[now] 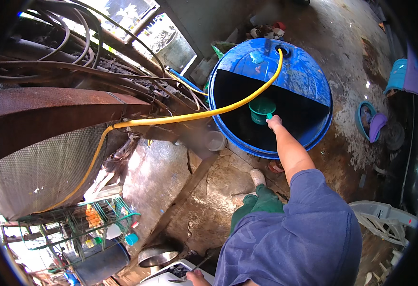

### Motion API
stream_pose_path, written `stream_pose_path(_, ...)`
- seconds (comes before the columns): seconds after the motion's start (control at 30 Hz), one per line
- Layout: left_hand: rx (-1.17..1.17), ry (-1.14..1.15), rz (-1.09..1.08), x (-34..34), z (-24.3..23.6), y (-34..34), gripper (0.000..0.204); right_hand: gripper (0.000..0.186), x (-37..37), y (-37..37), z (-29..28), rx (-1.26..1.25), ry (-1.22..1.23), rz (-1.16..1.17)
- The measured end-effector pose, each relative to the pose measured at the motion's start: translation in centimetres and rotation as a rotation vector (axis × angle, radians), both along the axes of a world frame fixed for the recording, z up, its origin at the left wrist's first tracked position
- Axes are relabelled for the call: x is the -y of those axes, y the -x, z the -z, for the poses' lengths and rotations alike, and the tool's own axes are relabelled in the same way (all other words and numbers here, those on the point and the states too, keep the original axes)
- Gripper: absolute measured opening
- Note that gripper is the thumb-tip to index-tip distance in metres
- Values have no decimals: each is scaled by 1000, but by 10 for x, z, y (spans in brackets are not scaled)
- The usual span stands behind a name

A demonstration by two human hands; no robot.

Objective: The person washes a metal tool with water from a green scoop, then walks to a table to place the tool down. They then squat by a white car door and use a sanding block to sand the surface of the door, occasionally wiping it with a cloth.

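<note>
A blue plastic drum has a half-open top with a dark interior. My right hand grips the handle of a green dipper, which is down inside that opening. A yellow hose crosses above the opening and ends at a hole in the drum's lid. My left hand is low at the bottom edge, beside a white plastic object with a dark recess; its fingers look curled, and what they hold is unclear.
A rusty beam, pipes and mesh fill the left. Below are a wire rack and metal bowl. At right lie a teal tub and grey plastic piece. The concrete floor is cracked.
</note>
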State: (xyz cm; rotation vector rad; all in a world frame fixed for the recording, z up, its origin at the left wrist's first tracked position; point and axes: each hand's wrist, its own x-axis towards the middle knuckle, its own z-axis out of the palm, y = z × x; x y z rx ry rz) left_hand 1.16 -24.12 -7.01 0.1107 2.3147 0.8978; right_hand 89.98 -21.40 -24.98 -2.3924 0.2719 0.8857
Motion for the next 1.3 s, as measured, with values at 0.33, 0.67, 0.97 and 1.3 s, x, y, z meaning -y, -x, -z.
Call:
stream_pose_path(0.33, 126, -346, -61, -18, 10, -9, 72, 43, 12, 21, -52, 54, 32, -113)
stream_pose_path(0.67, 645, -531, 2, -147, 93, -111, 61, 25, 112, 67, -341, 101, -445, -377)
stream_pose_path(0.97, 764, -883, -14, -228, 75, -207, 35, 21, 29, 219, -450, -50, -546, -879)
stream_pose_path(1.3, 1169, -1088, 103, -236, 33, -188, 46, 31, -142, 474, -422, 260, -587, -1934)
